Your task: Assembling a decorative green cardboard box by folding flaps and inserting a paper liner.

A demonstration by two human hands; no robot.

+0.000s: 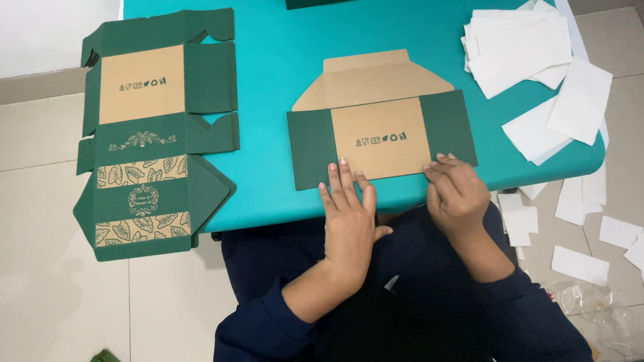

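Box blank (381, 137): flat on the teal table (271, 51), its near edge under the fingertips.
Left hand (350, 220): fingers straight, pressing down.
Right hand (455, 192): fingers curled, pinching the edge.

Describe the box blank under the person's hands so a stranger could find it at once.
On the teal table, look at the near edge, under the left hand and right hand. That folded blank shows plain kraft and green panels, unlike the leaf-printed stack at left.

Bright, even overhead light — soft shadows only, no glare; sharp focus throughout, slight wide-angle bend at edges.
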